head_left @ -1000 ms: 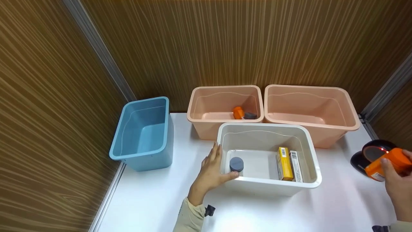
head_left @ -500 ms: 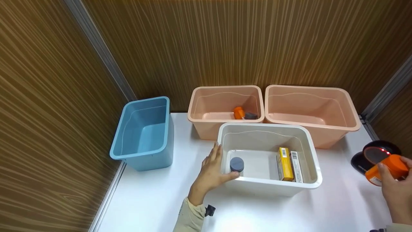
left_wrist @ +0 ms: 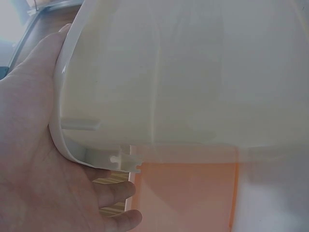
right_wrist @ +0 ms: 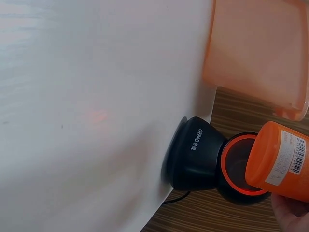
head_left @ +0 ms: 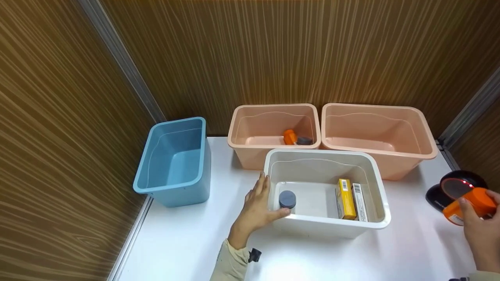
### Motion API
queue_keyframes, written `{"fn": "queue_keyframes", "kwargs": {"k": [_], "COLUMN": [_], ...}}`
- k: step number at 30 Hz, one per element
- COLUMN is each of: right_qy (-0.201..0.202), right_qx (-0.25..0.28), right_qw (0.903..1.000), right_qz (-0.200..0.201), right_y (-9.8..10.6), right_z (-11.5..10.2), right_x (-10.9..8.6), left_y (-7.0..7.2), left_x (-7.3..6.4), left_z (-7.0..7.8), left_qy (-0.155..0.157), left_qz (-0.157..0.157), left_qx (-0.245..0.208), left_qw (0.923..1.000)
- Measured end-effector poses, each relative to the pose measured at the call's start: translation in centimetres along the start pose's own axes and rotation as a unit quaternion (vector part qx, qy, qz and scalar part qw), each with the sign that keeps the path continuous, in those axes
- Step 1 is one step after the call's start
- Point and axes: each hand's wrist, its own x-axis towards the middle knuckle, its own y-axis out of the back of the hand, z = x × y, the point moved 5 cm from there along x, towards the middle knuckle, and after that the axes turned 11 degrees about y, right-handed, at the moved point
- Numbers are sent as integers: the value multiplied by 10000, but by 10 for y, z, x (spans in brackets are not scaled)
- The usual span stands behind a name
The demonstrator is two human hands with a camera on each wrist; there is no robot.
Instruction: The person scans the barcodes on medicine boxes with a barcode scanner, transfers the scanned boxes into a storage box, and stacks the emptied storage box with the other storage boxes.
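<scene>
My left hand [head_left: 256,210] rests against the near left corner of the white bin [head_left: 381,199], thumb over the rim. In the left wrist view its fingers [left_wrist: 116,193] reach out fairly straight past the bin's corner. At the far right, my right hand [head_left: 482,230] grips an orange bottle [head_left: 478,201] tilted in front of a black barcode scanner [head_left: 455,185] with red lights. A barcode label on the bottle [right_wrist: 285,164] shows in the right wrist view, beside the scanner's glowing red ring. Inside the white bin are a grey-capped bottle [head_left: 288,199], a yellow box [head_left: 345,199] and a white box [head_left: 359,201].
Behind the white bin stand two pink bins; the left pink bin [head_left: 254,156] holds an orange bottle [head_left: 289,136] and a grey-capped item [head_left: 304,140]. The right pink bin [head_left: 398,162] is beside it. A blue bin [head_left: 187,195] stands at left. Wood-patterned walls [head_left: 273,50] enclose the table.
My right hand has shifted the orange bottle slightly down and left in front of the scanner, then held nearly still over the last half second. The left hand has stayed at the white bin.
</scene>
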Motion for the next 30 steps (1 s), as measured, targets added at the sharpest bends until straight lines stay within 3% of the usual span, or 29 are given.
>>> {"fn": "queue_keyframes", "kwargs": {"k": [4, 12, 16, 21, 30], "right_qy": [18, 476, 881, 1518, 2611], "right_qx": [-52, 72, 409, 1011, 1804], "right_qw": [10000, 9987, 9950, 9831, 9482], "right_qz": [23, 190, 231, 180, 102], "right_y": [2, 7, 6, 3, -9], "right_z": [-7, -35, -55, -86, -156], "right_x": [2, 8, 12, 16, 22], "left_y": [0, 0, 0, 1, 0], "left_x": [1, 0, 0, -1, 0], "left_z": [-1, -2, -1, -1, -2], "left_qy": [-88, -70, -58, -8, 65], "left_qz": [73, 56, 19, -73, -43], "left_qx": [23, -52, -69, -16, -56], "left_qw": [9999, 9999, 10000, 10000, 10000]}}
